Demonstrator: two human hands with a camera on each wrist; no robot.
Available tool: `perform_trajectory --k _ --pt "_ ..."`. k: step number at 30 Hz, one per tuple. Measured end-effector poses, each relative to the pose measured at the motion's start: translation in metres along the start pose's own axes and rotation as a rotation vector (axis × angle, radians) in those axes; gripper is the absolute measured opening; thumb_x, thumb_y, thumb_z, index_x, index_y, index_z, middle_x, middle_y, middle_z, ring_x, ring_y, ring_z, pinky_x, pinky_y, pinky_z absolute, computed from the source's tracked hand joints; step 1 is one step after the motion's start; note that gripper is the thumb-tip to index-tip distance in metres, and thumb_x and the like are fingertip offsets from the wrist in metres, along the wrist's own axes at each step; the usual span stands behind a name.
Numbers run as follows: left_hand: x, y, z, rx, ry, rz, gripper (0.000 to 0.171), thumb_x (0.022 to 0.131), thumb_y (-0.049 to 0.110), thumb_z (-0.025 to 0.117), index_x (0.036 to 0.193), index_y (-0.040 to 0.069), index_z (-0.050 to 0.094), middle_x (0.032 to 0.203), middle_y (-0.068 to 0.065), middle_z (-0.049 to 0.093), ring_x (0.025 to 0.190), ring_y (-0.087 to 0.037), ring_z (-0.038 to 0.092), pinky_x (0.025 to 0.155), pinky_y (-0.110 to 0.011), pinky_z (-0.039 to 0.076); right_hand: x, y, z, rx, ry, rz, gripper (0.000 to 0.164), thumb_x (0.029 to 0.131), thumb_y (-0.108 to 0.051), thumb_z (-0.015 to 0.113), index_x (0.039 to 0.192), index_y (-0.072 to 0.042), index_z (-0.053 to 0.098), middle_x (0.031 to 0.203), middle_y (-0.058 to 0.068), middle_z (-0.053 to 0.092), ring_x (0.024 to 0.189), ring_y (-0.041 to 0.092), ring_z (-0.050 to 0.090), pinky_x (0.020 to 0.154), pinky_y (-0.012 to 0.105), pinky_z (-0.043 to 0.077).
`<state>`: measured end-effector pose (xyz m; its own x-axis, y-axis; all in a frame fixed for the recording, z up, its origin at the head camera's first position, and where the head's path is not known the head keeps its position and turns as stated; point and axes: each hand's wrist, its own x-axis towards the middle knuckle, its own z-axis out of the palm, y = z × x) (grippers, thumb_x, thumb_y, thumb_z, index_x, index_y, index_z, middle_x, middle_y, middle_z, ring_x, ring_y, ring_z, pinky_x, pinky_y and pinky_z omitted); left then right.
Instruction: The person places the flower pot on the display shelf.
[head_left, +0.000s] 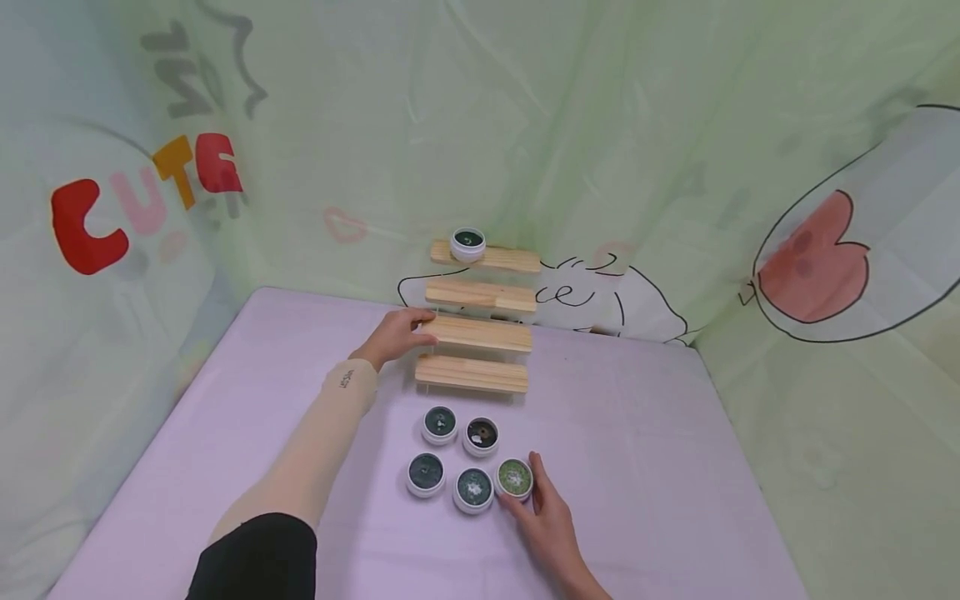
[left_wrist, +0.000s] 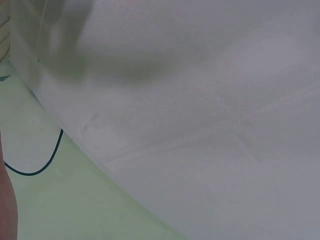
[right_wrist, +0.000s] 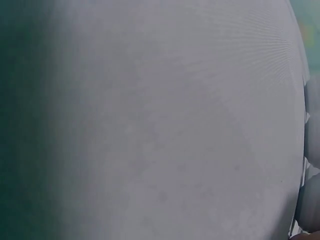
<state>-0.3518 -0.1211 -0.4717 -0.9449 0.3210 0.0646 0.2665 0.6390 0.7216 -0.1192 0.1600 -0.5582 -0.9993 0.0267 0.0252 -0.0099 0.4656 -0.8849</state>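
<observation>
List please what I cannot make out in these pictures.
Head: lettering on the beige sleeve, too small to read.
Head: part of the green-topped jar, hidden by the right hand.
Left wrist: the left hand, nearly all outside the left edge.
Right wrist: the dark green band, too blurred to identify.

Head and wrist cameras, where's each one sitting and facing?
Head: head-worn, facing forward and down at jars and wooden stand; left hand, right hand and forearms show.
Left wrist: worn there, facing tablecloth; skin at left edge.
Right wrist: worn there, facing tablecloth; perhaps skin, bottom right.
Head and left wrist share green curtain.
</observation>
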Motion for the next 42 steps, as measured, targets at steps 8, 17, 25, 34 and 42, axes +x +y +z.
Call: perform_trajectory --k 8,17,25,34,42 --pt "0.001 -0.001 -0.001 -0.006 0.005 0.004 0.056 0.078 0.025 0.073 0.127 0.006 0.055 0.133 -0.012 0.052 0.123 -0.025 0.048 0.103 -0.035 0.042 0.008 0.016 0.011 -0.059 0.049 -0.023 0.093 0.073 -0.041 0.075 0.144 -0.005 0.027 0.149 0.011 0.029 0.136 0.024 0.03 0.106 0.028 0.03" --pt "0.001 -0.001 0.001 -0.009 0.002 0.001 0.055 0.079 0.025 0.072 0.128 0.006 0.054 0.133 -0.011 0.052 0.124 -0.025 0.047 0.104 -0.034 0.041 0.007 0.007 0.011 -0.133 0.066 -0.053 0.087 0.076 -0.038 0.073 0.143 -0.005 0.03 0.147 0.01 0.034 0.134 0.025 0.034 0.106 0.034 0.033" --pt "0.002 0.0 0.001 -0.008 -0.01 -0.012 0.056 0.079 0.027 0.072 0.128 0.006 0.054 0.134 -0.011 0.051 0.125 -0.025 0.047 0.104 -0.034 0.041 0.011 -0.002 0.004 -0.157 0.081 -0.071 0.079 0.078 -0.026 0.073 0.142 -0.004 0.032 0.146 0.01 0.037 0.134 0.024 0.035 0.107 0.032 0.029" --pt "0.0 0.002 -0.003 -0.008 -0.014 -0.014 0.057 0.079 0.027 0.072 0.128 0.006 0.054 0.133 -0.011 0.052 0.124 -0.025 0.047 0.104 -0.035 0.041 0.031 -0.014 -0.007 -0.083 0.091 -0.108 0.079 0.081 -0.03 0.07 0.144 -0.005 0.028 0.148 0.005 0.034 0.136 0.023 0.032 0.106 0.033 0.032" --pt "0.001 0.001 -0.001 -0.014 -0.016 -0.017 0.056 0.08 0.027 0.071 0.128 0.006 0.053 0.134 -0.011 0.051 0.125 -0.024 0.046 0.105 -0.034 0.04 0.045 -0.028 -0.008 -0.048 0.069 -0.093 0.08 0.083 -0.031 0.068 0.146 -0.01 0.024 0.15 -0.001 0.03 0.138 0.017 0.028 0.108 0.028 0.031"
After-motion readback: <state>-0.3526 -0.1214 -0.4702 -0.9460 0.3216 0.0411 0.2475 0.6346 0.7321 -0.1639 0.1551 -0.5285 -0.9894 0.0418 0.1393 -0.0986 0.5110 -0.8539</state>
